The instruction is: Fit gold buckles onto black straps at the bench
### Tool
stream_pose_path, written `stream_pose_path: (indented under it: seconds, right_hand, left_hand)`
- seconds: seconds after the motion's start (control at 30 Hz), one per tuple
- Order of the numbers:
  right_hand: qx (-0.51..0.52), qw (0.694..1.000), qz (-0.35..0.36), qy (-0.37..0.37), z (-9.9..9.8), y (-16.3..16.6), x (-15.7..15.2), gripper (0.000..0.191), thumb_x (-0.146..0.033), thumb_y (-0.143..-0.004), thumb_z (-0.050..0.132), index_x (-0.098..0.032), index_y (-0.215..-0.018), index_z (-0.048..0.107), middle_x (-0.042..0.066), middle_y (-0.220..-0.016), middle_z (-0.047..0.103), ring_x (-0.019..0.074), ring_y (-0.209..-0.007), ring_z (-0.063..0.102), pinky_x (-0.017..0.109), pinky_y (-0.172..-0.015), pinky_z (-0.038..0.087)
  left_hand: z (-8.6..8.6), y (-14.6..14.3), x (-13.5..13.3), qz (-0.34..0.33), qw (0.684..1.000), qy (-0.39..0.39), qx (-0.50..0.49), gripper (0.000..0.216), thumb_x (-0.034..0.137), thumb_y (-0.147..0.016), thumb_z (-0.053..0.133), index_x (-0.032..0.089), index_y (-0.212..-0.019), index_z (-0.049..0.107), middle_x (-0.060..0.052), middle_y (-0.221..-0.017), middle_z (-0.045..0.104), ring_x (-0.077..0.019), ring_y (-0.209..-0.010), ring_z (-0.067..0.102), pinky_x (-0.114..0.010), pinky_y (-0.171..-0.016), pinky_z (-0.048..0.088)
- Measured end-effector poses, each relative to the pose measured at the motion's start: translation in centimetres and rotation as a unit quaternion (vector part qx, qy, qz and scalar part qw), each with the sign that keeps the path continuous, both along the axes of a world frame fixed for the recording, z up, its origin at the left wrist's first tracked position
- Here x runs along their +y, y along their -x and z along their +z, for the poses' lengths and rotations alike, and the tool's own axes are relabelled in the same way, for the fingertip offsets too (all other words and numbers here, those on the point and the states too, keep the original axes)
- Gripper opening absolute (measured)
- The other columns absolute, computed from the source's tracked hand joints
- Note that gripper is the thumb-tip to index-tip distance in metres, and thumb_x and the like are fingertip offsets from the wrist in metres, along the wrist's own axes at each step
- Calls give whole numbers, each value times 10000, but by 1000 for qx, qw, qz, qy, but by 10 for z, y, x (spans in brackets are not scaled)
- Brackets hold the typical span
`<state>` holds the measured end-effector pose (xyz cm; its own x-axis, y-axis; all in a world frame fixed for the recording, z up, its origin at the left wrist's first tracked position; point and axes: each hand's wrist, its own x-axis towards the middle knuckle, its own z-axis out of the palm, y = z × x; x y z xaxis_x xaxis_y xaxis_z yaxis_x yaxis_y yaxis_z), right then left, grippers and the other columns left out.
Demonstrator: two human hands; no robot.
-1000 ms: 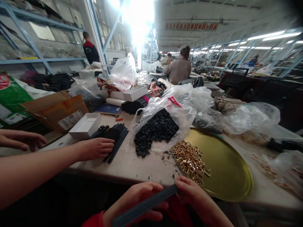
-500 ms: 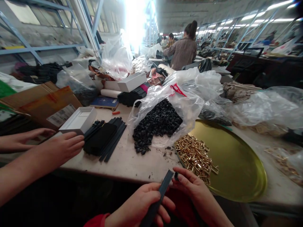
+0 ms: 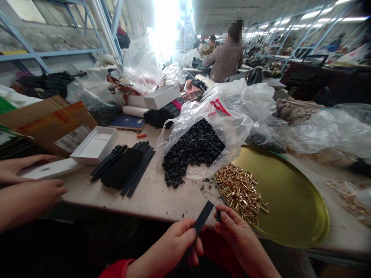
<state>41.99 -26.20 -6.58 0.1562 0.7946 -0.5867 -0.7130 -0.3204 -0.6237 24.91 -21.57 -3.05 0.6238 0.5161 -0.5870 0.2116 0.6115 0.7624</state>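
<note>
My left hand (image 3: 176,243) is closed round a flat black strap (image 3: 202,218), whose free end points up towards the table edge. My right hand (image 3: 234,231) is beside that end, pinching a small black ring (image 3: 218,215) between thumb and fingers. Just beyond my hands a pile of gold metal clips (image 3: 239,191) lies on a round gold tray (image 3: 290,200). A heap of black rings (image 3: 193,150) spills from a clear plastic bag (image 3: 232,123). A bundle of black straps (image 3: 124,168) lies on the table to the left.
Another person's two hands (image 3: 29,185) rest at the left table edge, by a white box lid (image 3: 94,144) and cardboard boxes (image 3: 49,119). More plastic bags (image 3: 327,129) crowd the right side. A person sits farther back at the long bench.
My left hand has turned the strap from lying across to pointing up, and my right hand now pinches a black ring. The other person's hand has drawn back leftwards from the strap bundle.
</note>
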Motion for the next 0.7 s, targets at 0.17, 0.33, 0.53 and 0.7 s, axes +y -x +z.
stream_pose_path:
  seconds: [0.17,0.33,0.53,0.7]
  right_hand:
    - [-9,999,-19,-41,2,7,-3,319,-309,-569,818,-205,-813,640,-36,-702,662,74,-574,585,183,-583,496]
    - [-80,994,-5,-73,5,8,-11,302,-311,-582,807,-206,-813,643,-38,-710,648,97,-630,575,189,-598,469]
    - [-57,994,-4,-97,13,12,-18,340,-359,-577,801,-197,-824,632,-29,-609,633,112,-580,568,230,-599,459]
    - [-142,983,-12,-119,5,15,-27,318,-358,-573,798,-173,-792,659,-13,-645,644,107,-580,553,223,-584,437]
  left_hand:
    - [1,3,1,-72,959,-243,130,257,331,-840,403,171,-720,564,27,-541,503,-103,-469,423,-199,-449,274]
    - [6,11,-2,-117,923,-327,166,258,314,-835,437,178,-694,605,7,-633,588,-130,-579,498,-206,-507,284]
    - [14,14,-6,-119,904,-376,167,302,320,-857,375,161,-788,622,-4,-692,617,-137,-613,516,-197,-552,329]
    - [19,15,-7,-184,871,-410,196,302,289,-849,357,163,-749,612,-8,-687,634,-135,-610,536,-194,-532,322]
